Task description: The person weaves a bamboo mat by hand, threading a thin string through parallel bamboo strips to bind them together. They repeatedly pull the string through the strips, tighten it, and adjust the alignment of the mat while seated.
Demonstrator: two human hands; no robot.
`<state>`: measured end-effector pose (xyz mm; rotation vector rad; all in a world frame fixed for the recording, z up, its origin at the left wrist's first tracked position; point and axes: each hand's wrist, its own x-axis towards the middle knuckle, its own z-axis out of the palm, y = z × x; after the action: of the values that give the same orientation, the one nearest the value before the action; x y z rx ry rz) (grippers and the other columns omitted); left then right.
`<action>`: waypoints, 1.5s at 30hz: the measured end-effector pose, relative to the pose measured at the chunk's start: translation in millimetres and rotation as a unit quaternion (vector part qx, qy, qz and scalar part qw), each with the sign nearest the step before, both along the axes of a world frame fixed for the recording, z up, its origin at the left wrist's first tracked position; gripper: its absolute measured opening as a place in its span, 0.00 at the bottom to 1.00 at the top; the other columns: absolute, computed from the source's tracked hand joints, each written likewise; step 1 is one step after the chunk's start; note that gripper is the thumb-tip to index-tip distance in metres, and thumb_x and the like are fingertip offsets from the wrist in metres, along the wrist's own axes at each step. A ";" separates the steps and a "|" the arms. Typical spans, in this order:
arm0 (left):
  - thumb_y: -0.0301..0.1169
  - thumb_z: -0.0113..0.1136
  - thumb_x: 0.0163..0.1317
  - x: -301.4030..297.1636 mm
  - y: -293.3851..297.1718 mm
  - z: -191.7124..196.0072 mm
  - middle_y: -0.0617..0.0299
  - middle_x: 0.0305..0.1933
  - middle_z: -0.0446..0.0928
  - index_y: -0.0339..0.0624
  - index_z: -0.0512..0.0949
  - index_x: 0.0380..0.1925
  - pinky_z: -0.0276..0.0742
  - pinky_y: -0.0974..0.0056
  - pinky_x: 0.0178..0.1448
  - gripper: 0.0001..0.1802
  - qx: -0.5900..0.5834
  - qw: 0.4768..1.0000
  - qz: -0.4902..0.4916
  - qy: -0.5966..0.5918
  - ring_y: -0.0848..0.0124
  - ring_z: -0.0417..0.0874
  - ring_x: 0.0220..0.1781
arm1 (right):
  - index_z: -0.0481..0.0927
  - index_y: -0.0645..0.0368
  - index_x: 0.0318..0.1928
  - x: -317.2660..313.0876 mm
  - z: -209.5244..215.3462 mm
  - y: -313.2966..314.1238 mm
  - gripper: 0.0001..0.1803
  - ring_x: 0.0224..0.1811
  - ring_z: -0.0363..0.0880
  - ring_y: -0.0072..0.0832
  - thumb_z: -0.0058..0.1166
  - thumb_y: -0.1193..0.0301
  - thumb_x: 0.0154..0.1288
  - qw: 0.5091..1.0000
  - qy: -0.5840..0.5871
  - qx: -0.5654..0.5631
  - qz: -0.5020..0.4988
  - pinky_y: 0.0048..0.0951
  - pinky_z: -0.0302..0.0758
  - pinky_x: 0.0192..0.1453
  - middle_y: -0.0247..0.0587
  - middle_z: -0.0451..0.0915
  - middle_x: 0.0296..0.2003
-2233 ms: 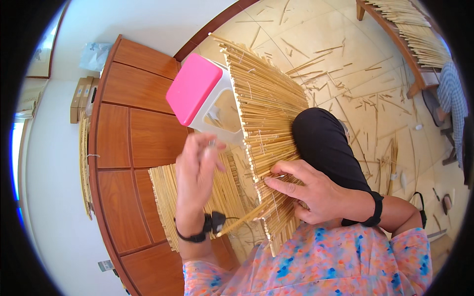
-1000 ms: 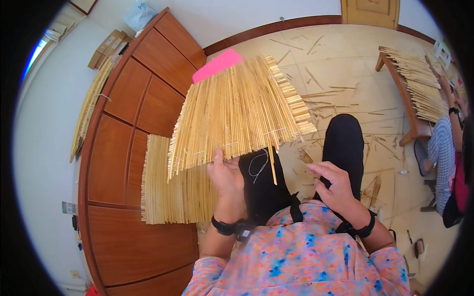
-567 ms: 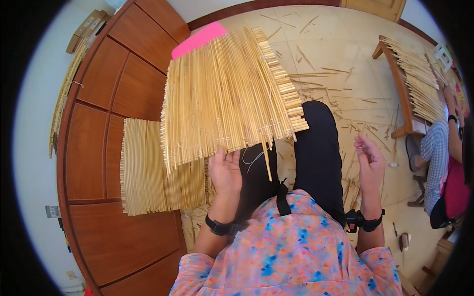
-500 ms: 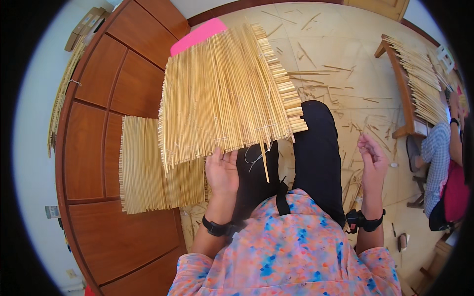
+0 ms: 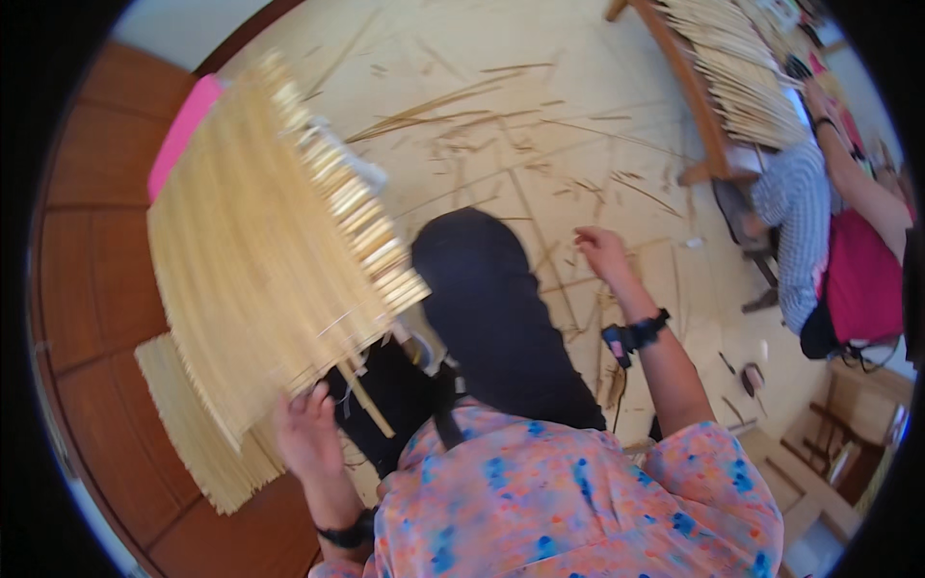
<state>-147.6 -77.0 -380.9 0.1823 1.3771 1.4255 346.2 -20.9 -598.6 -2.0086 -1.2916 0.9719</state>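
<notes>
A stiff mat of straw-coloured stalks (image 5: 260,250) bound side by side rests to the left of my dark-trousered knee. Its cut stalk ends form a stepped right edge. My left hand (image 5: 310,429) is at the mat's near edge, its fingers loosely bent and apart, seemingly touching the stalk ends. One loose stalk (image 5: 366,400) sticks out of that edge, with pale thread (image 5: 339,328) beside it. My right hand (image 5: 604,254) hovers over the floor right of my knee, away from the mat. Its fingers are drawn together; motion blur hides whatever is in them.
A second stalk mat (image 5: 198,424) leans by the brown wooden cabinet (image 5: 106,318) on the left. Something pink (image 5: 183,130) shows behind the large mat. Broken stalks (image 5: 462,111) litter the floor. At right, another person (image 5: 800,207) sits near a wooden bench (image 5: 689,82) loaded with stalks.
The view has swung right, so the mat now appears farther left and tilted. My right hand has come nearer my knee. My left hand stays at the mat's near edge.
</notes>
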 end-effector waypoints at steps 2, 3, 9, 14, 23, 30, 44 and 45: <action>0.44 0.51 0.75 -4.7 -6.2 8.3 0.54 0.41 0.83 0.40 0.76 0.46 0.83 0.62 0.41 0.17 -0.007 1.000 -0.022 -0.005 0.60 0.86 0.40 | 0.86 0.64 0.46 7.7 -27.7 -11.2 0.16 0.41 0.86 0.42 0.54 0.72 0.60 0.994 -0.089 -0.046 0.047 0.39 0.82 0.49 0.53 0.87 0.38; 0.43 0.51 0.76 1.5 -4.5 17.6 0.53 0.39 0.83 0.40 0.76 0.45 0.83 0.64 0.38 0.17 -0.038 0.999 -0.006 0.001 0.62 0.85 0.36 | 0.87 0.62 0.44 11.6 -49.3 -22.1 0.16 0.42 0.85 0.46 0.54 0.71 0.58 0.989 -0.111 -0.068 0.064 0.42 0.81 0.49 0.54 0.86 0.37; 0.39 0.44 0.79 -9.9 -7.9 34.0 0.51 0.40 0.84 0.38 0.76 0.49 0.83 0.65 0.33 0.17 -0.062 0.997 -0.041 -0.008 0.66 0.84 0.32 | 0.88 0.60 0.33 14.7 -135.0 -89.3 0.12 0.39 0.84 0.53 0.55 0.69 0.54 0.973 -0.150 -0.148 0.094 0.48 0.80 0.50 0.56 0.85 0.34; 0.39 0.43 0.79 -36.6 -4.2 27.4 0.56 0.39 0.84 0.39 0.76 0.55 0.82 0.69 0.32 0.18 -0.069 0.995 -0.078 0.000 0.71 0.84 0.31 | 0.88 0.60 0.31 9.0 -166.7 -137.7 0.12 0.38 0.84 0.54 0.55 0.69 0.52 0.959 -0.080 -0.248 0.115 0.48 0.80 0.49 0.57 0.84 0.34; 0.39 0.45 0.79 -45.0 0.6 27.2 0.60 0.42 0.85 0.41 0.76 0.55 0.82 0.67 0.43 0.17 -0.054 0.993 -0.109 0.006 0.74 0.84 0.38 | 0.79 0.59 0.42 -22.6 -140.1 -138.2 0.12 0.42 0.83 0.52 0.58 0.65 0.62 0.944 -0.136 -0.301 -0.024 0.49 0.80 0.47 0.53 0.83 0.38; 0.40 0.48 0.77 -29.1 7.0 30.6 0.61 0.44 0.86 0.42 0.77 0.55 0.82 0.65 0.48 0.17 -0.079 0.991 -0.064 0.084 0.75 0.85 0.42 | 0.68 0.59 0.51 -26.6 -136.5 -121.2 0.22 0.46 0.82 0.52 0.63 0.64 0.63 0.955 -0.179 -0.220 -0.087 0.48 0.81 0.45 0.52 0.79 0.47; 0.41 0.40 0.79 -22.7 -2.7 30.2 0.57 0.35 0.84 0.45 0.75 0.56 0.81 0.65 0.32 0.19 -0.037 0.994 -0.095 -0.033 0.66 0.83 0.30 | 0.72 0.53 0.49 -10.3 -155.7 -85.2 0.16 0.43 0.83 0.50 0.58 0.64 0.65 0.949 -0.211 -0.230 -0.028 0.52 0.79 0.42 0.49 0.81 0.44; 0.42 0.40 0.79 -20.2 -1.1 29.8 0.57 0.34 0.83 0.46 0.76 0.56 0.81 0.65 0.32 0.19 -0.039 0.995 -0.089 -0.030 0.66 0.83 0.29 | 0.73 0.53 0.48 -9.2 -161.9 -84.5 0.14 0.44 0.83 0.50 0.57 0.64 0.66 0.941 -0.213 -0.263 -0.016 0.52 0.79 0.42 0.48 0.82 0.42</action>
<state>-167.8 -78.1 -351.0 0.2050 1.3313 1.2188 336.9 -105.4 -760.5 -2.7655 -1.2984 0.9722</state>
